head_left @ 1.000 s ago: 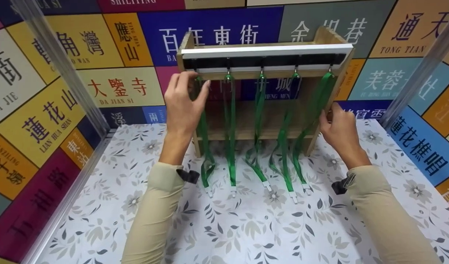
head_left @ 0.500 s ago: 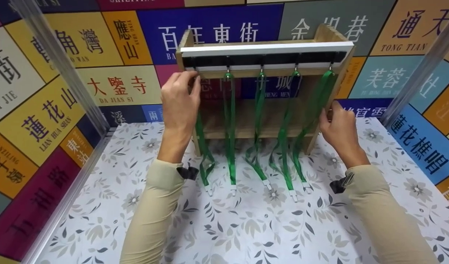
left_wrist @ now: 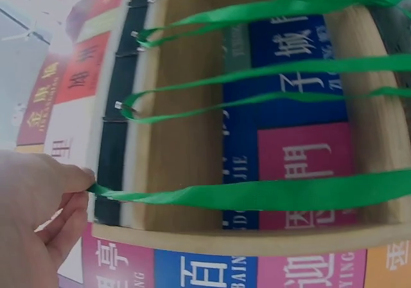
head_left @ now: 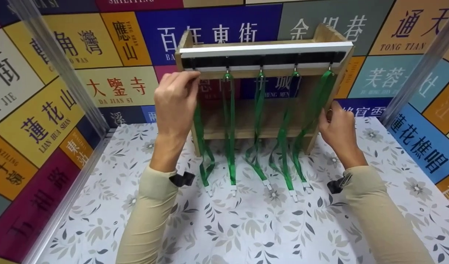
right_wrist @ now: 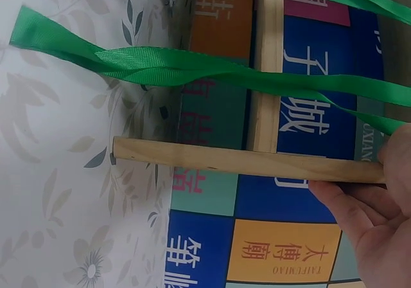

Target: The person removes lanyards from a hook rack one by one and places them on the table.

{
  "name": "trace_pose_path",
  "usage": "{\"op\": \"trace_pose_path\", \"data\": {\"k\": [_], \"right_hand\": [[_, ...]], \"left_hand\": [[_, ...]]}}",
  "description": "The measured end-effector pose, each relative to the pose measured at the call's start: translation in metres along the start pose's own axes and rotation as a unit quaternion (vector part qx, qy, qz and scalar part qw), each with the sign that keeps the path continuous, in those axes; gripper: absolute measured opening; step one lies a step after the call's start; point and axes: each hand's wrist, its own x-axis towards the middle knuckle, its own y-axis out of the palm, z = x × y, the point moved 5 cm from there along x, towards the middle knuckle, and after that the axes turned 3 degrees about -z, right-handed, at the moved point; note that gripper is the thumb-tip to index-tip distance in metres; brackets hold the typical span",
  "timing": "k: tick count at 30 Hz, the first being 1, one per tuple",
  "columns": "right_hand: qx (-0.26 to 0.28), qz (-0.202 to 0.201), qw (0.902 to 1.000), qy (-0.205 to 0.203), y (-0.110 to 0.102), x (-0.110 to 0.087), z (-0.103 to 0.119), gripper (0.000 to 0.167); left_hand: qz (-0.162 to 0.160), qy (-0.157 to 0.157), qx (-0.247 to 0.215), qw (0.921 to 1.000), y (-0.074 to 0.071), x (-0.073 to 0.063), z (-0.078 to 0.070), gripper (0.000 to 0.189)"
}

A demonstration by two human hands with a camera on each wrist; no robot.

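Note:
A wooden rack (head_left: 243,74) stands on the table with a black strip of hooks across its front. Several green lanyards hang from it, white clips at their lower ends. My left hand (head_left: 175,99) pinches the top of the leftmost lanyard (left_wrist: 276,195) between thumb and fingers, right by the strip's left end. That lanyard's hook end is hidden by the fingertips. On the other side, my right hand (head_left: 340,128) grips the edge of the rack's right side panel (right_wrist: 225,162), with the thumb and curled fingers at the wood.
A white tablecloth (head_left: 254,231) with grey leaves and flowers lies under the rack. Behind it rises a wall of coloured sign panels (head_left: 114,86). Clear upright strips (head_left: 68,69) mark the corners. The lanyards' clips (head_left: 233,190) reach the cloth in front.
My left thumb has closed toward the fingers at the leftmost lanyard's top, and the hand and wrist have shifted left. My right hand stays at the side panel.

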Motion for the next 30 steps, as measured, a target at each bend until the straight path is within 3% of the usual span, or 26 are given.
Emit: {"op": "trace_pose_path", "data": {"k": [4,8,14,21,30], "right_hand": [[0.003,0.003,1.0,0.006,0.0,0.0,0.0,0.036],[0.007,0.01,0.9998,0.014,-0.001,0.0,0.0,0.038],[0.006,0.016,0.9997,0.014,-0.001,0.002,0.0,0.037],[0.014,-0.009,0.9997,-0.02,-0.002,0.002,0.001,0.034],[0.01,0.017,0.9997,0.012,-0.001,0.001,0.001,0.035]], "left_hand": [[-0.033,-0.012,-0.051,0.9981,-0.012,0.008,0.002,0.015],[-0.058,-0.021,-0.069,0.9957,-0.025,0.017,0.011,0.014],[-0.032,-0.071,-0.06,0.9951,-0.037,0.029,0.028,0.013],[-0.032,-0.086,-0.082,0.9924,-0.039,0.037,0.036,0.013],[-0.035,-0.105,-0.127,0.9856,-0.033,0.045,0.037,0.017]]}}
